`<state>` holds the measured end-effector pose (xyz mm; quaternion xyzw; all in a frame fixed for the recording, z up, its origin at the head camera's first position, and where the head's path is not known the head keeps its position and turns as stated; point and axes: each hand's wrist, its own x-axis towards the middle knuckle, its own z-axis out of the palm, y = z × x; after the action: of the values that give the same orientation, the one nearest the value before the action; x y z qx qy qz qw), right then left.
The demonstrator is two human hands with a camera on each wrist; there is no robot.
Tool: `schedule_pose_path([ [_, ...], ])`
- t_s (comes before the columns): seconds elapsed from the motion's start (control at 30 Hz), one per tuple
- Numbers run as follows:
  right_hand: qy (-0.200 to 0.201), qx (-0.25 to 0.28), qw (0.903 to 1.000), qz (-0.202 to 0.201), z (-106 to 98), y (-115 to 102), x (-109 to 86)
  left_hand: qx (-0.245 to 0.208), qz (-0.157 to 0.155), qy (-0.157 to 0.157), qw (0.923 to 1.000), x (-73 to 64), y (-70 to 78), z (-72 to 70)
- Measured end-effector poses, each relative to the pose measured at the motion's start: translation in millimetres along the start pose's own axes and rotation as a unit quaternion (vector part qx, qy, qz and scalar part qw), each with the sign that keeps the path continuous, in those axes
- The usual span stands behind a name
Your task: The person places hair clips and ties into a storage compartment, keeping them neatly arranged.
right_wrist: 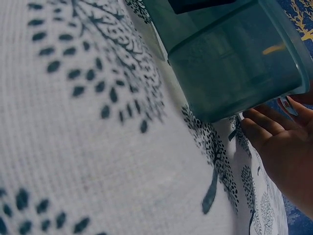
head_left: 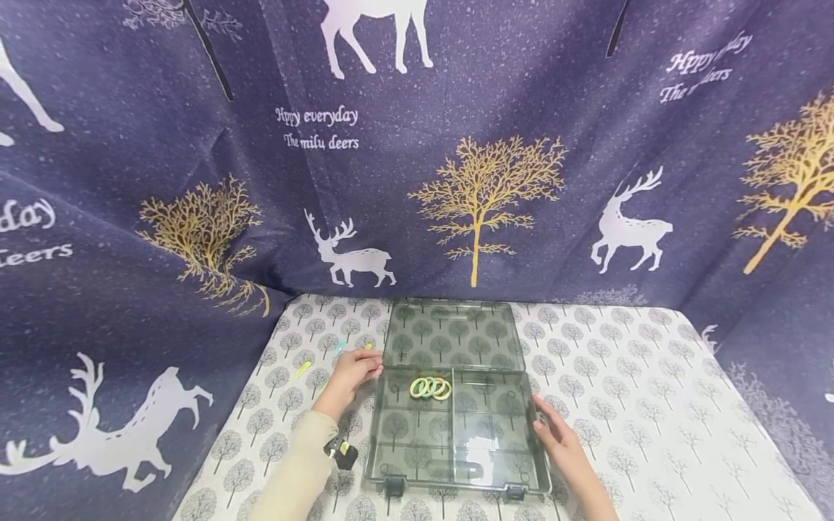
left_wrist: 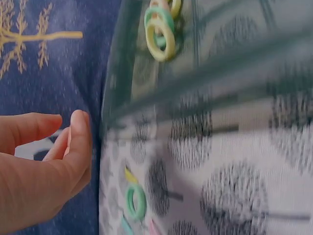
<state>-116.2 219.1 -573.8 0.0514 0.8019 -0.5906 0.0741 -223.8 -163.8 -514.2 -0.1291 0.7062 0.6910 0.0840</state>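
Note:
A clear grey plastic storage box (head_left: 412, 452) lies on the table, its lid (head_left: 456, 336) folded back flat. Several pastel rings (head_left: 420, 388) overlap in a row at the back of its left compartment. My left hand (head_left: 352, 376) is beside the box's back left corner. In the left wrist view, this left hand (left_wrist: 54, 166) has thumb and fingers loosely bent with nothing between them. My right hand (head_left: 557, 438) is at the box's right wall. In the right wrist view, the right hand (right_wrist: 281, 142) has its fingers extended against the lower edge of the box (right_wrist: 230, 73).
Left of the box lie a yellow piece (head_left: 303, 369) and a light blue piece (head_left: 340, 346). A green ring (left_wrist: 136, 201) and a pink piece (left_wrist: 154, 227) are there too. A patterned white cloth (head_left: 619, 405) covers the table, and a dark curtain (head_left: 417, 174) hangs behind it.

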Motion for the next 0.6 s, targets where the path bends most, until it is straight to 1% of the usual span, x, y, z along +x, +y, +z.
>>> schedule_pose_path([
  [0.13,0.004,-0.008,1.0,-0.001,0,0,-0.3,0.013,0.01,0.025,0.9996,7.8,-1.4,-17.4],
  [0.17,0.005,-0.01,0.9999,-0.003,0,0,-0.5,0.018,0.008,0.033,0.9993,9.7,-2.5,-21.8],
  [0.33,0.011,-0.01,0.9998,-0.01,0,-1,-1.2,0.067,0.008,0.075,0.9949,16.8,-12.2,-42.8],
  [0.4,0.009,-0.007,0.9999,-0.008,0,0,-0.8,0.089,0.012,0.092,0.9917,19.2,-18.4,-49.1],
  [0.47,0.008,-0.006,0.9999,-0.006,0,0,-0.5,0.1,0.018,0.106,0.9892,21.3,-24.2,-54.1],
  [0.6,0.001,-0.003,1.0,-0.005,0,-1,-1.0,0.119,0.014,0.136,0.9834,25.3,-33.6,-60.8],
])
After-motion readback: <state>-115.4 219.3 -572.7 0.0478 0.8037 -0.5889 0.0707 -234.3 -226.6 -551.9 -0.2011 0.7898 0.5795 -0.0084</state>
